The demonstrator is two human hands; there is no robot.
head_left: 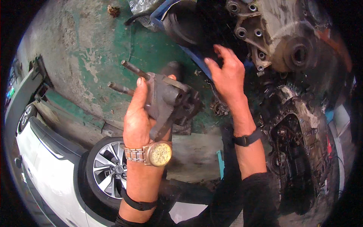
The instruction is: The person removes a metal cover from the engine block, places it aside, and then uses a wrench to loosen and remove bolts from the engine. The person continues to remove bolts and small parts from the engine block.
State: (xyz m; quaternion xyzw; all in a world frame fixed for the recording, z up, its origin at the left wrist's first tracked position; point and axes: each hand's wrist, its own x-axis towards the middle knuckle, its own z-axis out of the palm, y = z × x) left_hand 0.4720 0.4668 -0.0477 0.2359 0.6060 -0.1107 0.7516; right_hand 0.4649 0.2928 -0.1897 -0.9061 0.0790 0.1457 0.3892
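My left hand (138,115) is wrapped round a dark cast metal bracket (170,102), which has two threaded studs (130,67) pointing to the upper left. To its right, my right hand (227,72) is raised with the fingers loosely bent and apart, holding nothing. Just beyond those fingers is a dark ribbed round object (179,24) inside a blue-edged container (159,14). A grimy metal housing with bolt bosses and a round bore (272,41) sits at the upper right, near my right hand.
An oily, opened engine assembly (293,125) stands at right. At left are a white car (53,162) with an alloy wheel (111,168) and metal lift parts (28,81). The worn green-painted floor (98,60) carries a few small parts (221,108) and crumpled plastic (140,7).
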